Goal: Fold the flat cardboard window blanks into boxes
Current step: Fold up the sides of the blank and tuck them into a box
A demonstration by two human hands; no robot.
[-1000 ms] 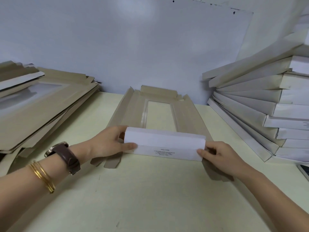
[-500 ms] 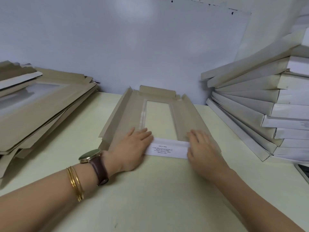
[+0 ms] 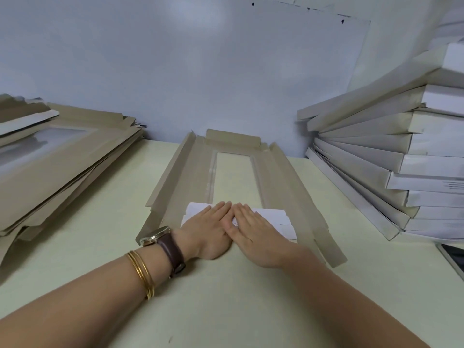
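a stack of flat brown blanks lies at the far left of the pale table. the left hand, with a watch and gold bangles on its arm, lies flat with fingers straight and together, pressing the white flap folded over the near end of the window blank at the table's middle. the right hand presses just beside it, equally flat, gripping nothing. finished white boxes are piled at the right.
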